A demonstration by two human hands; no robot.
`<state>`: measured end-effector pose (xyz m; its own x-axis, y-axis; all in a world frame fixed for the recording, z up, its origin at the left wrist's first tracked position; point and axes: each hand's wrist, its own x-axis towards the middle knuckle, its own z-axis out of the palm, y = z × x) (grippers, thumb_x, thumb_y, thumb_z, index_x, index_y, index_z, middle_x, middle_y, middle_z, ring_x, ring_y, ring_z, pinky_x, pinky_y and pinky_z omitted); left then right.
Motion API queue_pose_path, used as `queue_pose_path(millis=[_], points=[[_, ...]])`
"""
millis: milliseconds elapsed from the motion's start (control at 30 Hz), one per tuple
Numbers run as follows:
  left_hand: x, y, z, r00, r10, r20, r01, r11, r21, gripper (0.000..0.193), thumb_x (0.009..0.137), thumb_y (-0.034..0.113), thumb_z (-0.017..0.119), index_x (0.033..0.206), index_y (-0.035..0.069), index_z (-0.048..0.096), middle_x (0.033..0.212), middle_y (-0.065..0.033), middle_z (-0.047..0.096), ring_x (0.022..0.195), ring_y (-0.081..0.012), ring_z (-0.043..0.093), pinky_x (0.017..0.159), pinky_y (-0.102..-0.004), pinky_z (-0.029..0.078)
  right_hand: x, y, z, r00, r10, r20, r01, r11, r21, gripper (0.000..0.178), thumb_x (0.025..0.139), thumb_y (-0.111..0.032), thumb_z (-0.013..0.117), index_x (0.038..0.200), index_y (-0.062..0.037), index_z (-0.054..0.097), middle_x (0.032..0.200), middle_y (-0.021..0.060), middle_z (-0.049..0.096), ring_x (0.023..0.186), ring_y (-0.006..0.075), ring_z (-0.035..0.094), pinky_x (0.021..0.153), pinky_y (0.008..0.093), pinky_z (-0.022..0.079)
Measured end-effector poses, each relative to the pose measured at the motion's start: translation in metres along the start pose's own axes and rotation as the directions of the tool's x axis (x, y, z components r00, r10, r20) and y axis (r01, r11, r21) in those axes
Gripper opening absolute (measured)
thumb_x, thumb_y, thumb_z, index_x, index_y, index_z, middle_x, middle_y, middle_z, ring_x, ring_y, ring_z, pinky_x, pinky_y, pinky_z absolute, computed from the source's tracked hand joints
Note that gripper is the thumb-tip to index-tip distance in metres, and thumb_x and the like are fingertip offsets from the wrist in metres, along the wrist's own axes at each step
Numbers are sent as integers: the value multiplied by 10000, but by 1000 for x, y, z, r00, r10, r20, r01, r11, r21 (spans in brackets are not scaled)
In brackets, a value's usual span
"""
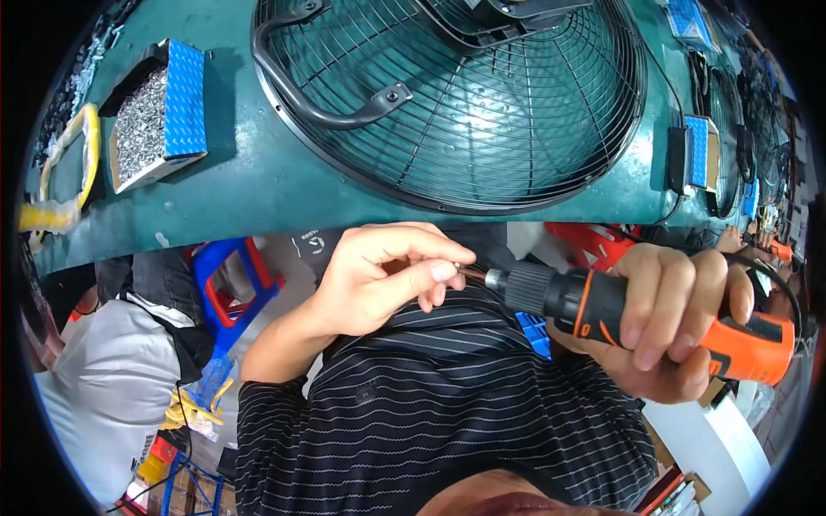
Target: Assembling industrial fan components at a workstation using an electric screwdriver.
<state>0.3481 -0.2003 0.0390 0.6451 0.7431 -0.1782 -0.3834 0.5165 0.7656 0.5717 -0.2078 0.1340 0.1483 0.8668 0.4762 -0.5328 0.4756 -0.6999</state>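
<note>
My right hand is wrapped round the body of an orange and black electric screwdriver, whose bit points left. With thumb and forefinger, my left hand pinches a small metal piece that looks like a screw at the end of the bit. The fingertips partly hide it. Both hands are in front of my striped shirt, just off the near table edge. Beyond them a large black fan with a round wire guard lies on the green table; a curved tubular handle is fixed at its left.
A blue-patterned box of loose screws stands left of the fan, beside a yellow-wrapped loop. Another box is at the right. The screwdriver's cable curves behind it. A person in grey is at my left, near a blue-red stool.
</note>
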Motion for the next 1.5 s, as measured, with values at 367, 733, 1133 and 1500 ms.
queue_pose_path(millis=[367,733,1133,1500], points=[[-3,-12,-4,997,-76,24,79,967,-244,196,980,35,588,1142,-26,681,928,-124,693,692,-96,638,582,-209,527,8,10,6,995,-94,21,94,996,3,417,799,-60,662,1131,12,421,823,47,559,613,99,625,606,229,565],[3,-6,-5,904,428,-8,-345,741,575,206,845,2,738,1045,-32,697,972,-185,681,775,-198,652,673,-303,527,10,12,5,998,-32,-47,33,999,24,420,831,-25,701,1191,-34,486,808,45,580,574,129,609,534,247,567],[19,-15,-24,557,811,179,58,-253,966,662,714,589,811,1189,185,588,1280,-174,475,1188,-425,471,969,-535,445,28,36,3,910,68,409,20,978,-207,457,742,-99,749,1140,-22,538,749,52,635,528,125,648,487,234,574],[21,-22,-37,547,816,187,25,-239,971,593,809,568,727,1255,202,591,1319,-217,503,1222,-420,480,999,-546,412,42,42,20,872,288,395,-153,929,-338,485,757,-35,755,1185,-61,530,750,52,645,540,144,650,499,252,565]])
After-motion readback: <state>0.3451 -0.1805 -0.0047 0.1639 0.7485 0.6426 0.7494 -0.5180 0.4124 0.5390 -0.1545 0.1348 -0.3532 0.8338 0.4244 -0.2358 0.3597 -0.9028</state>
